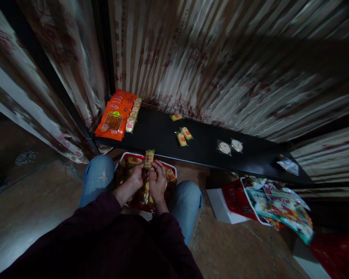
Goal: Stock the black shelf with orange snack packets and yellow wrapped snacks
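Between my knees sits a red box with a white rim (176, 169), holding many small yellow wrapped snacks (171, 175). Just over it, my left hand (136, 177) and my right hand (158, 181) come together at one wrapped snack (149, 158), which stands upright above the fingers. My left fingertips pinch its lower left side. The curled fingers of my right hand press at its lower right; the palm side is partly hidden. On the black shelf ahead lie two yellow packets (181, 138) side by side, with a single packet (176, 117) behind them.
Orange snack bags (113, 120) overlap at the shelf's (203, 135) left end, beside a row of wrapped snacks (133, 116). Round white packets (223, 147) and a white-blue packet (288, 166) lie rightward. A red box (235, 197) of bags stands on the floor. Curtains (174, 58) hang behind.
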A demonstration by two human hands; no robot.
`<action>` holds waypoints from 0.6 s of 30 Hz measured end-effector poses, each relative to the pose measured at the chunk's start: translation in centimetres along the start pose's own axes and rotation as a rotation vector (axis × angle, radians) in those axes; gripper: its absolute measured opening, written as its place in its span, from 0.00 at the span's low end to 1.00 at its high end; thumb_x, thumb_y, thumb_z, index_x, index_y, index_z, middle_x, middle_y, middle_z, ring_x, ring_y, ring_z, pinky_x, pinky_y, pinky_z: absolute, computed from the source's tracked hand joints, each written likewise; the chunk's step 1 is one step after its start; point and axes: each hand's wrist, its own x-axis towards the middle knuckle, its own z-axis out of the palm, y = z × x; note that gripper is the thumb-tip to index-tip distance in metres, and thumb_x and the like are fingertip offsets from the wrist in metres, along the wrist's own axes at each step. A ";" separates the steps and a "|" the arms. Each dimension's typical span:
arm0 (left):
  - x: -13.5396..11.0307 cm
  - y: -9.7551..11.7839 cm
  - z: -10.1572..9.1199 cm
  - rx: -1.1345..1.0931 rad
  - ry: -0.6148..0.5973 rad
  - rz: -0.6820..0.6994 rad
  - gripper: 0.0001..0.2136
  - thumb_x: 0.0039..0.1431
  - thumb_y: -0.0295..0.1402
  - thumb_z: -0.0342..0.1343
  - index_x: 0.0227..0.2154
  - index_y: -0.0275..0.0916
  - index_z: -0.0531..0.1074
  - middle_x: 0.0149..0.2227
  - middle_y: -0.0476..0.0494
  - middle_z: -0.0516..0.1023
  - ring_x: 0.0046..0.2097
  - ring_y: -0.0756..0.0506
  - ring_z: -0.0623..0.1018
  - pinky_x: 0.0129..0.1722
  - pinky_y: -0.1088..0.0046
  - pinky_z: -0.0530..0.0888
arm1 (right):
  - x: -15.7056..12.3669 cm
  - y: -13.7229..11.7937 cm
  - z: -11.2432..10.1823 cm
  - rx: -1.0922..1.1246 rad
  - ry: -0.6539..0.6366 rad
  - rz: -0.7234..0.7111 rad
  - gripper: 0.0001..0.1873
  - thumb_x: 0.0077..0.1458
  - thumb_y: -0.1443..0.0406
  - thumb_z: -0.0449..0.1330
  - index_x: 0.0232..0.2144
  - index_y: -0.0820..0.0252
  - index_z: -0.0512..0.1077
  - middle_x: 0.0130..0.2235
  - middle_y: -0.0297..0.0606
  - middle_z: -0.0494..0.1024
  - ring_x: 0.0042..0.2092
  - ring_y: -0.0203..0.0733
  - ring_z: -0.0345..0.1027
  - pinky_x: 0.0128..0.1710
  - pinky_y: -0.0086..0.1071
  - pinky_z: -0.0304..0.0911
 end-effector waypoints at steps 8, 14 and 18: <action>-1.0 1.2 0.4 -0.082 -0.081 -0.107 0.02 0.47 0.25 0.54 0.25 0.34 0.71 0.22 0.48 0.73 0.26 0.49 0.75 0.29 0.73 0.72 | 0.4 0.4 1.1 -0.015 0.021 0.030 0.17 0.59 0.60 0.52 0.47 0.60 0.69 0.49 0.46 0.72 0.52 0.45 0.65 0.53 0.44 0.61; -1.0 1.3 0.0 -0.009 -0.156 -0.024 0.06 0.43 0.31 0.59 0.28 0.37 0.71 0.28 0.49 0.76 0.33 0.48 0.76 0.34 0.74 0.70 | 0.9 1.3 1.8 0.021 0.062 0.052 0.15 0.58 0.60 0.53 0.45 0.60 0.68 0.47 0.46 0.72 0.49 0.45 0.67 0.50 0.43 0.63; -0.6 1.3 -0.1 -0.025 -0.173 0.071 0.11 0.38 0.32 0.62 0.27 0.39 0.69 0.28 0.51 0.75 0.32 0.50 0.75 0.33 0.74 0.69 | 1.6 1.4 2.1 0.008 0.069 0.013 0.11 0.57 0.61 0.53 0.39 0.59 0.70 0.47 0.46 0.72 0.49 0.45 0.66 0.49 0.42 0.63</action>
